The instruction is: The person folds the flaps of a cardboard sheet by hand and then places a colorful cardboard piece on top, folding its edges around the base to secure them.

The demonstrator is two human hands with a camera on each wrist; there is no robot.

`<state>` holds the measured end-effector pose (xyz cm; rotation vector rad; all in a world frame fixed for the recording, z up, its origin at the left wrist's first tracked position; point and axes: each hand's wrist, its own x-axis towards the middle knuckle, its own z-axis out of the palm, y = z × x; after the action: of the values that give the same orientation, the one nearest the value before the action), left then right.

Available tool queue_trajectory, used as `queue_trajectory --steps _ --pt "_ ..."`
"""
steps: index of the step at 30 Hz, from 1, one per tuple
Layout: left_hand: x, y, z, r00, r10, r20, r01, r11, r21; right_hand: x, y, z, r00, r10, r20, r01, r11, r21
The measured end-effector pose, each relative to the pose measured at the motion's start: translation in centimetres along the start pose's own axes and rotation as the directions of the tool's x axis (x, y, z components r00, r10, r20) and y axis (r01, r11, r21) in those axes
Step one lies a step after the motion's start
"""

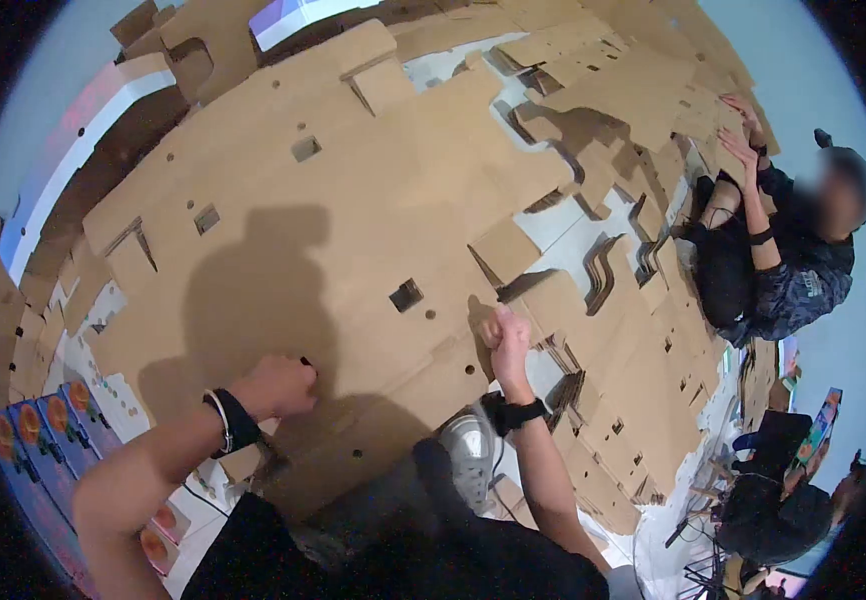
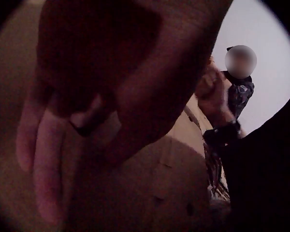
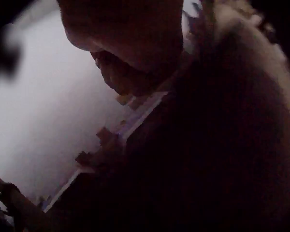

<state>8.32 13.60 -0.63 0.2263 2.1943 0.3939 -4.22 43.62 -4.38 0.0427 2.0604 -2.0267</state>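
Over a large brown cardboard sheet (image 1: 383,200), my left hand (image 1: 283,387) hangs with its back up. In the left wrist view two fingers of the left hand (image 2: 63,145) point down, loosely extended, and the thumb side is in shadow. A small dark spot (image 1: 305,361) shows at its knuckles; what it is, I cannot tell. My right hand (image 1: 509,340) is at the sheet's right part, near a raised flap, its fingers curled in with nothing visible in them. The right wrist view shows this right hand (image 3: 125,53) dark and curled; whether it touches cardboard is unclear.
Cut cardboard pieces (image 1: 593,390) lie layered at the right. A person (image 1: 798,240) sits there with hands on cardboard; another person (image 1: 778,515) is at the lower right. Blue printed boxes (image 1: 53,450) stand at the lower left. My shoe (image 1: 470,455) is beside the sheet.
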Motion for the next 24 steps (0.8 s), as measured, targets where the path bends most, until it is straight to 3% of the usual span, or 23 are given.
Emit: queue_trajectory --steps 2,4,5,6,8,10,12,15,17,21,24 --pt "-1.1 0.7 -1.2 0.998 0.036 -0.060 -0.033 0.998 0.053 -0.7 -4.2 2.4 0.997 -0.035 -0.074 0.033 0.999 -0.026" --pt "-0.9 0.3 -0.2 0.998 0.033 -0.060 -0.030 0.998 0.050 -0.8 -4.8 1.1 0.998 0.012 0.056 -0.020 0.987 0.157" --pt "-0.6 0.0 0.1 0.997 0.026 -0.076 -0.023 0.999 0.044 -0.7 -5.1 0.4 0.992 -0.118 0.043 0.109 0.980 0.169" --pt "-0.4 -0.1 0.5 0.997 0.022 -0.070 -0.020 0.999 0.036 -0.5 -5.8 0.2 0.993 -0.108 0.049 0.098 0.981 0.168" --pt "-0.1 0.0 0.7 0.999 -0.020 -0.050 0.022 0.999 0.039 0.6 -7.8 0.0 0.977 -0.168 -0.132 0.198 0.944 0.263" --pt "-0.4 0.2 0.1 0.999 0.001 -0.040 0.001 0.998 0.055 4.1 -1.1 -1.8 0.999 -0.029 -0.015 0.030 0.999 0.029" --pt "-0.5 0.2 -0.5 0.999 0.010 -0.050 -0.007 0.999 0.052 4.7 -2.3 -1.4 0.995 -0.082 0.055 0.078 0.995 0.059" --pt "-0.5 0.2 0.1 0.995 0.044 -0.085 -0.043 0.999 0.022 4.9 -1.7 -1.3 0.996 -0.062 0.069 0.064 0.997 -0.039" --pt "-0.2 0.0 0.7 0.998 0.016 -0.056 -0.018 0.999 -0.030 4.8 -1.6 -1.2 0.999 -0.024 -0.034 0.022 0.999 -0.041" --pt "-0.9 -0.1 -0.2 0.998 0.046 -0.049 -0.046 0.999 -0.010 4.4 -2.8 -0.5 0.993 -0.078 0.085 0.086 0.991 -0.100" --pt "0.6 -1.5 1.5 0.995 0.095 0.000 -0.094 0.982 -0.162 4.8 -1.8 -1.2 0.988 -0.123 0.097 0.139 0.975 -0.176"
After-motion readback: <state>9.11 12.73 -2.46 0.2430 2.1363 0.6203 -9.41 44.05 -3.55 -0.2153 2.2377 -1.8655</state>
